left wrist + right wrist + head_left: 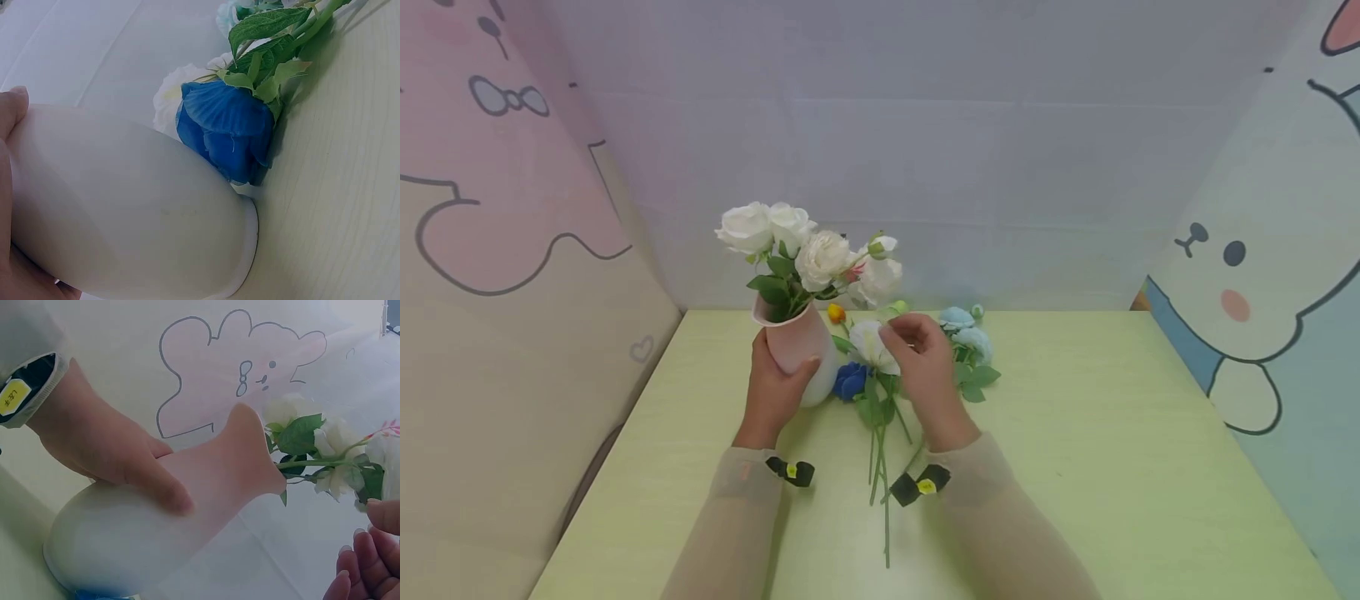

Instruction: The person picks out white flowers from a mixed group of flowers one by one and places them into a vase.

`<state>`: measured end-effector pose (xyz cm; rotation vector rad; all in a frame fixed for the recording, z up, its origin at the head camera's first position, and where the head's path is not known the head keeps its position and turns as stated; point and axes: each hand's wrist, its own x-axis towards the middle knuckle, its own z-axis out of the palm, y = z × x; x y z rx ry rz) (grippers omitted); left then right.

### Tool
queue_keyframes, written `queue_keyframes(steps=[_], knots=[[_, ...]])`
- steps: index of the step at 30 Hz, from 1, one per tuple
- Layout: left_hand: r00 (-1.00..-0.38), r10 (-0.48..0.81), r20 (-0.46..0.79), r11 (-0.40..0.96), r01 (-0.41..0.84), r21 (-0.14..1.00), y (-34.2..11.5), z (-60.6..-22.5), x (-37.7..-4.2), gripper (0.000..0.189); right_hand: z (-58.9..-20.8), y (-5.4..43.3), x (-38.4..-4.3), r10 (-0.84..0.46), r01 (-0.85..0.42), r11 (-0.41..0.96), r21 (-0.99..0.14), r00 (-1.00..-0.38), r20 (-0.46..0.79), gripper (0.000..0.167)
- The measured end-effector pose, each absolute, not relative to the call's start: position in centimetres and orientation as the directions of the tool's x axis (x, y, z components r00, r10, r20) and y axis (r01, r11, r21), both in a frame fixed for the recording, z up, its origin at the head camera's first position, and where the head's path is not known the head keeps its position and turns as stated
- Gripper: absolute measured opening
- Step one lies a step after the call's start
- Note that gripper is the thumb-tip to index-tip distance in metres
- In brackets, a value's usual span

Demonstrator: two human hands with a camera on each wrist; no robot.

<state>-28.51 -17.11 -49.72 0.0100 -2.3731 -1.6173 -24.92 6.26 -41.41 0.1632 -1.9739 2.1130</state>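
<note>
My left hand (775, 387) grips a pink-to-white vase (797, 346) round its body, thumb across the near side. The vase leans a little left, its base down at the table in the left wrist view. White roses (747, 229), a cream bloom (823, 260) and green leaves fill its mouth. To the right, my right hand (928, 375) hovers over the loose flowers, its fingers loosely bent and apart from the thumb (382, 515). Below it lies a white flower (872, 343). A blue rose (225, 131) lies against the vase's base.
Pale blue flowers (973, 343) with leaves lie right of my right hand. An orange bud (837, 313) sits behind the vase. Several green stems (883, 492) point toward me on the pale wood table (1120, 450). A cloth backdrop (925, 158) rises behind the table.
</note>
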Motion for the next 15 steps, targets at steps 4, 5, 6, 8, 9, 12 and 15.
queue_keyframes(steps=[4,5,6,8,9,12,15], knots=[[-0.963,-0.156,0.221,0.374,0.149,0.915,-17.0,-49.6,-28.4,0.095,-42.0,7.3,-24.5,0.105,-0.246,-0.052,-0.968,-0.965,0.239,0.020],[-0.963,-0.155,0.222,0.375,0.150,0.915,-17.0,-49.6,-28.4,0.095,-42.2,7.6,-24.5,0.108,-0.246,-0.047,-0.968,-0.965,0.240,0.021],[-0.962,-0.156,0.224,0.376,0.152,0.914,-17.0,-49.6,-28.4,0.095,-42.3,7.8,-24.4,0.111,-0.247,-0.042,-0.968,-0.964,0.241,0.021],[-0.960,-0.159,0.229,0.378,0.156,0.913,-17.1,-49.6,-28.4,0.095,-42.6,8.1,-24.4,0.124,-0.240,-0.031,-0.970,-0.964,0.235,0.022],[-0.960,-0.160,0.231,0.379,0.156,0.912,-17.1,-49.6,-28.4,0.095,-42.7,8.2,-24.3,0.129,-0.235,-0.025,-0.972,-0.965,0.230,0.023],[-0.960,-0.160,0.230,0.379,0.155,0.912,-17.1,-49.6,-28.4,0.096,-43.2,8.5,-24.1,0.143,-0.209,-0.008,-0.978,-0.968,0.205,0.027],[-0.961,-0.161,0.227,0.378,0.152,0.913,-17.1,-49.6,-28.3,0.097,-43.8,8.8,-23.9,0.153,-0.190,0.008,-0.982,-0.970,0.189,0.030]])
